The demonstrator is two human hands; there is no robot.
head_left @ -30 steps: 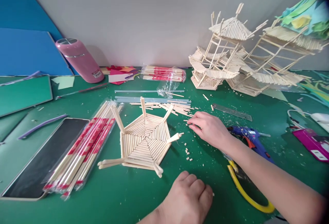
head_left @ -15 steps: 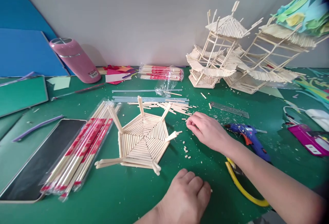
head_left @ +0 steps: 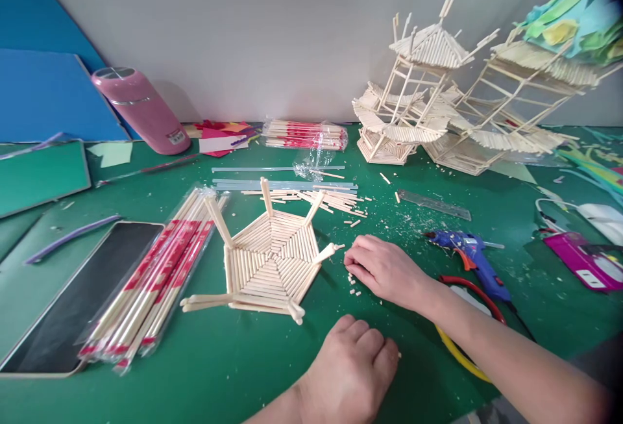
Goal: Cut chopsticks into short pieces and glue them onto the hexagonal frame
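Note:
My right hand (head_left: 384, 269) is closed in a pinch just above the table, beside several small cut stick pieces (head_left: 352, 282). Whatever its fingertips may hold is hidden. Near the front edge my left hand (head_left: 348, 369) rests as a fist, knuckles up. A pale stick tip (head_left: 400, 355) shows at its right side, but I cannot tell whether it is gripped. Left of both hands lies a flat wooden-stick base (head_left: 272, 258) of concentric sticks, with short double-stick posts jutting from its corners. The post nearest my right hand (head_left: 327, 254) is close to its fingertips, apart from them.
A blue glue gun (head_left: 470, 252) and a clear ruler (head_left: 435, 205) lie right. Loose sticks (head_left: 335, 201) and glue sticks (head_left: 287, 185) lie behind the base. Two stick pavilions (head_left: 423, 112) stand at the back. Packed sticks (head_left: 160, 268), a phone (head_left: 82, 300) and a pink bottle (head_left: 143, 112) are left.
My right hand has moved toward me and slightly left, from near the loose sticks to the small cut pieces. A short stick piece now shows where it was. My left hand stays nearly still.

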